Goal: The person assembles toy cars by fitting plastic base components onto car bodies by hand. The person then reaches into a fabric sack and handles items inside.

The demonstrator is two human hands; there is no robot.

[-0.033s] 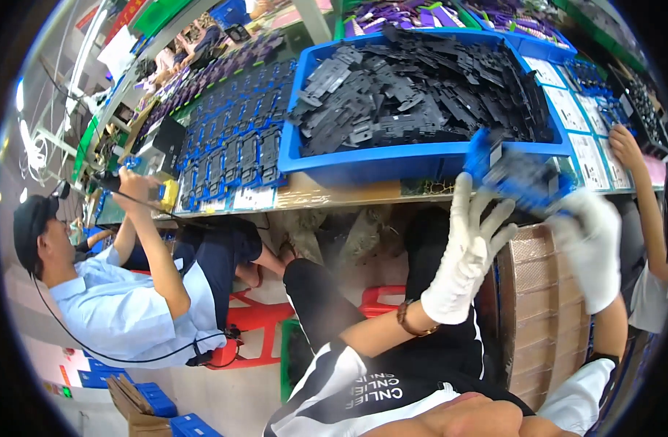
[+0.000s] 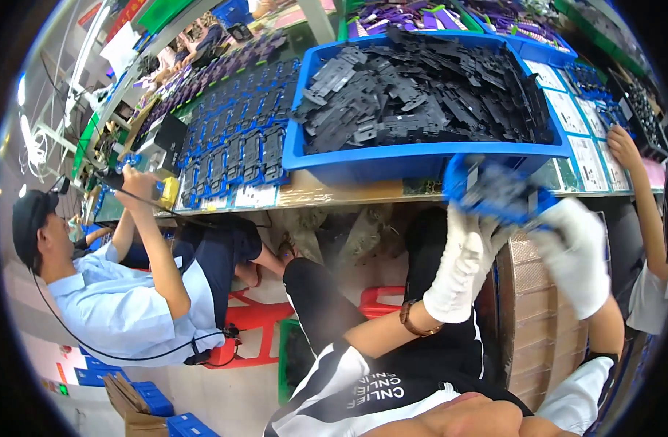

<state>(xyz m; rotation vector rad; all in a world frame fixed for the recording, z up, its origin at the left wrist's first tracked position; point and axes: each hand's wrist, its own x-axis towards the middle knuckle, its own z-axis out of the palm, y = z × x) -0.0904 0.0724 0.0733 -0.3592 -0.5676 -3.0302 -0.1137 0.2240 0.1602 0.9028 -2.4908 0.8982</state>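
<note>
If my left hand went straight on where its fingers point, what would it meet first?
Probably the blue-and-black part right at the end of your left hand, which may be touching it; beyond that, the front wall of the blue bin. The part is blurred, so depth is unclear.

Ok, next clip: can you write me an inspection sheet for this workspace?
Surface: table, bearing a blue bin of loose black parts.
Job's things: blue-and-black part, in front of the bin; blurred.
Clutter: rows of similar units left of the bin, white sheets to its right.
Hands: both gloved; right hand holds the part's right end, left hand at its lower edge, grip unclear.
Cables: black cable behind the seated co-worker.
Surroundings: co-worker at left, another person's hand at right.
</note>
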